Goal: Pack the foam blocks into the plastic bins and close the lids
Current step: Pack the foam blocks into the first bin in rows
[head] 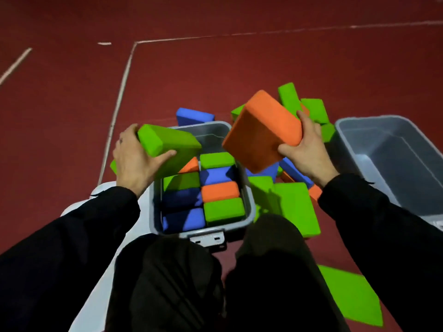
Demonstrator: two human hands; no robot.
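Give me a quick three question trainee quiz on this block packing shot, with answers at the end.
1. Which colour block does the left hand hold?
2. True or false: the bin on the right is already packed with blocks.
3. The orange block in the right hand is: A) on the floor, B) held above the bin in front, C) inside the right bin.

Key:
1. Green: it holds the green block.
2. False; no blocks show inside it.
3. B.
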